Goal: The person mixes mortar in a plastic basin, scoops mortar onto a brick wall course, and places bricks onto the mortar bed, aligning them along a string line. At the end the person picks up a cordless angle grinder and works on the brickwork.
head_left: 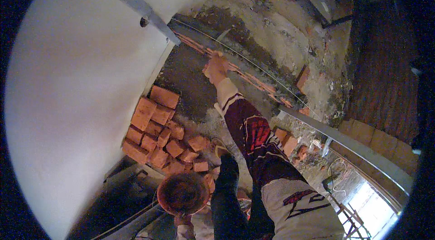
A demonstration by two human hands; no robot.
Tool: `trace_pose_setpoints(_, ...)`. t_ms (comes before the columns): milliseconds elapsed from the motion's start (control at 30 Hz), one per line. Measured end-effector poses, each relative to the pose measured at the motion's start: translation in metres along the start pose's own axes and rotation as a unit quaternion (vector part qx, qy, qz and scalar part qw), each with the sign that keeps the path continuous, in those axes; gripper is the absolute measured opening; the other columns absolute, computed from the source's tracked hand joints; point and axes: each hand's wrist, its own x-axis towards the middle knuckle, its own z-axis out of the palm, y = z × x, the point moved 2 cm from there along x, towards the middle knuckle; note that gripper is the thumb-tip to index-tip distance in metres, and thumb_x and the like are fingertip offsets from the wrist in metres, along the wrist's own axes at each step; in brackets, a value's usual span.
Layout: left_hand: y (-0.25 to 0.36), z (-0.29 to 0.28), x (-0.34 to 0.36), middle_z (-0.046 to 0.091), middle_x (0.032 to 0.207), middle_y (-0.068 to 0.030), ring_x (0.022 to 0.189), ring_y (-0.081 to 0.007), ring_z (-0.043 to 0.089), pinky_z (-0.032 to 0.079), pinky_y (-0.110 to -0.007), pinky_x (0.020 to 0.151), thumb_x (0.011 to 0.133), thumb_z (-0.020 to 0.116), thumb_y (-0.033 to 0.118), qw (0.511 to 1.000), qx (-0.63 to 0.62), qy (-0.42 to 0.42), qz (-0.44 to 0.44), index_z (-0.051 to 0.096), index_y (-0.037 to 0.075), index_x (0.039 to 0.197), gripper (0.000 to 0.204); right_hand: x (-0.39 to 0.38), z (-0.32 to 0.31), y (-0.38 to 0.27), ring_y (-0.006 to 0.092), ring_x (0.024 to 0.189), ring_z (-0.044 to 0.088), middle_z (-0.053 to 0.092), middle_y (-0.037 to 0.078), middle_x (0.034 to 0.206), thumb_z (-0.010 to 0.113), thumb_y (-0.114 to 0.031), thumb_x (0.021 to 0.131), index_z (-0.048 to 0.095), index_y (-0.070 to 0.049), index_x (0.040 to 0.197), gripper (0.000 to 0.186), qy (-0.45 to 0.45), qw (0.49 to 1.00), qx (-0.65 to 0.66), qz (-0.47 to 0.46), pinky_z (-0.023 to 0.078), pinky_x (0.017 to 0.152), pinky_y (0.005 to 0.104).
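At the bottom, my left hand point(183, 220) grips the near rim of a round, reddish bucket point(164, 194) with dark brown material inside. My right arm, in a maroon and pale patterned sleeve, reaches far forward. Its hand point(216, 66) is down at a low row of orange bricks point(253, 80), fingers curled. Whether a small thing is between those fingers is hidden. Just beyond the row runs a taut pale string point(267, 74). Dark grey mortar or wet soil point(186, 79) covers the ground on the near side of the row.
A heap of orange bricks point(154, 136) lies against the pale wall point(81, 86) on the left. One long grey bar point(131, 4) meets the row's far end, another bar point(344, 142) its right end. A corded tool point(328, 183) lies lower right. My sandalled foot point(220, 147) is beside the bricks.
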Motion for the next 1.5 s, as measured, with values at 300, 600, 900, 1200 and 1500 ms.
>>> trace_pose_setpoints(300, 0.039, 0.012, 0.041, 0.075, 0.106, -0.0124, 0.097, -0.0337, 0.072, 0.059, -0.046, 0.084, 0.063, 0.092, 0.039, 0.920, 0.290, -0.025, 0.262, 0.074, 0.012, 0.113, 0.060, -0.084, -0.098, 0.013, 0.0184, 0.052, 0.053, 0.051, 0.002, 0.072, 0.056, -0.042, 0.104, 0.049, -0.020, 0.102, 0.023, 0.009, 0.930, 0.314, 0.189, 0.045, 0.042, 0.0372)
trace_pose_setpoints(600, 0.088, 0.009, 0.049, 0.074, 0.110, -0.0109, 0.095, -0.0369, 0.071, 0.060, -0.049, 0.080, 0.070, 0.088, 0.032, 0.905, 0.332, -0.050, 0.262, 0.074, 0.015, 0.109, 0.045, -0.144, -0.160, -0.049, 0.0192, 0.055, 0.056, 0.055, 0.002, 0.076, 0.060, -0.040, 0.101, 0.054, -0.018, 0.105, 0.023, 0.076, 0.962, 0.202, 0.169, 0.045, 0.044, 0.0375)
trace_pose_setpoints(900, 0.080, 0.008, 0.077, 0.074, 0.103, -0.0097, 0.090, -0.0359, 0.070, 0.059, -0.047, 0.077, 0.075, 0.085, 0.031, 0.879, 0.337, -0.082, 0.328, 0.073, 0.015, 0.100, 0.032, -0.164, -0.246, 0.006, 0.0206, 0.057, 0.058, 0.058, 0.004, 0.077, 0.062, -0.037, 0.100, 0.056, -0.017, 0.100, 0.021, 0.140, 0.918, 0.303, 0.216, 0.042, 0.042, 0.0368)
trace_pose_setpoints(1200, 0.102, 0.002, 0.081, 0.073, 0.104, -0.0098, 0.091, -0.0356, 0.070, 0.059, -0.047, 0.078, 0.076, 0.083, 0.032, 0.930, 0.262, -0.114, 0.232, 0.072, 0.016, 0.102, 0.033, -0.176, -0.339, 0.045, 0.0290, 0.066, 0.061, 0.061, 0.003, 0.085, 0.053, -0.043, 0.102, 0.060, -0.020, 0.104, 0.024, 0.180, 0.982, -0.025, 0.057, 0.052, 0.055, 0.0485)
trace_pose_setpoints(1500, 0.112, 0.002, 0.081, 0.072, 0.106, -0.0098, 0.092, -0.0353, 0.070, 0.058, -0.046, 0.078, 0.077, 0.082, 0.032, 0.940, 0.240, -0.122, 0.209, 0.072, 0.016, 0.104, 0.033, -0.195, -0.414, 0.061, 0.0217, 0.053, 0.053, 0.055, 0.000, 0.071, 0.048, -0.039, 0.105, 0.060, -0.016, 0.112, 0.027, 0.305, 0.911, 0.269, 0.069, 0.044, 0.046, 0.0411)
